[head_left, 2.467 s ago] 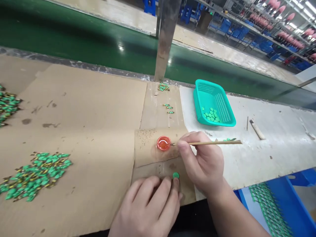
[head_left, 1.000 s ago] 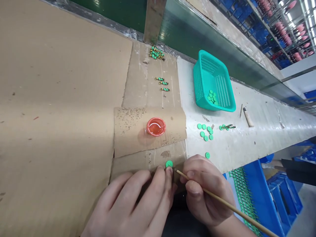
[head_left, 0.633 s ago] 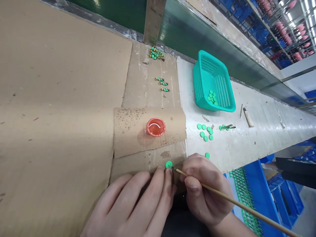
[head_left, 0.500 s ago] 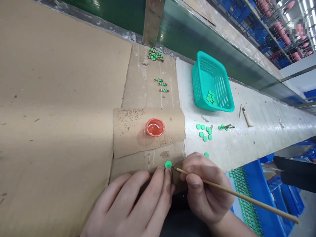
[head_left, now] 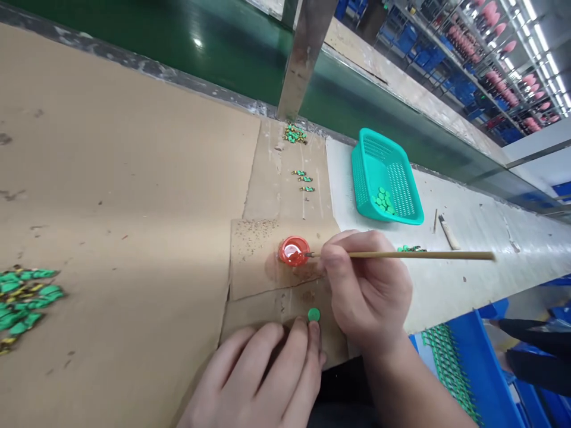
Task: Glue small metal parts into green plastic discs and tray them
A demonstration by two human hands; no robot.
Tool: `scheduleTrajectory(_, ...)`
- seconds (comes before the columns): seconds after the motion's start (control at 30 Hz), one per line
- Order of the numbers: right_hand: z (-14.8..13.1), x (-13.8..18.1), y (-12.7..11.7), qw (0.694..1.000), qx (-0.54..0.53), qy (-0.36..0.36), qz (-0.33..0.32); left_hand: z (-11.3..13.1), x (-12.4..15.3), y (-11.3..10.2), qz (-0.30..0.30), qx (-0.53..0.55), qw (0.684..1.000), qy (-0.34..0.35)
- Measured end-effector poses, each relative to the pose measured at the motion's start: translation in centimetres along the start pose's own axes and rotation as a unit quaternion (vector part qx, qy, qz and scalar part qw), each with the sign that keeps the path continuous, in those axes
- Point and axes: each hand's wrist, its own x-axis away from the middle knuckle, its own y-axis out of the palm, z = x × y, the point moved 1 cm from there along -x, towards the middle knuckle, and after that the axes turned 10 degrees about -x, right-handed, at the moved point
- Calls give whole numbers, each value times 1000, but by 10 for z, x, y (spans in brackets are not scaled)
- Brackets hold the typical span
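My right hand (head_left: pixel 368 291) pinches a thin wooden brush (head_left: pixel 419 255), whose tip dips into a small red cap of clear liquid (head_left: pixel 294 250) on a cardboard strip. My left hand (head_left: pixel 263 380) lies flat on the cardboard at the near edge, its fingers stretched out together. Its fingertips press against a small green round disc (head_left: pixel 314 314) and hold it in place. The disc lies just below the red cap, between my two hands.
A teal basket (head_left: pixel 401 205) with several green discs stands at the back right. Small green-and-gold pieces (head_left: pixel 295 134) lie near a metal post (head_left: pixel 303 59), more (head_left: pixel 24 297) at the far left. A green conveyor belt (head_left: pixel 178 47) runs behind. Blue bins (head_left: pixel 491 380) sit below right.
My right hand has lifted the brush tip off the green disc and moved it up into the red cap. The view has shifted; the left hand still holds the disc.
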Motion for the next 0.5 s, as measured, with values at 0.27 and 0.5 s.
scheduleTrajectory(0.27, 5, 2, 3, 1000, 2, 2, -10, -1, -3, 3, 7, 2, 1000, 2)
scheduleTrajectory(0.5, 6, 1, 4, 1000, 10, -4, -15, 1, 1, 7, 31, 6, 999, -13)
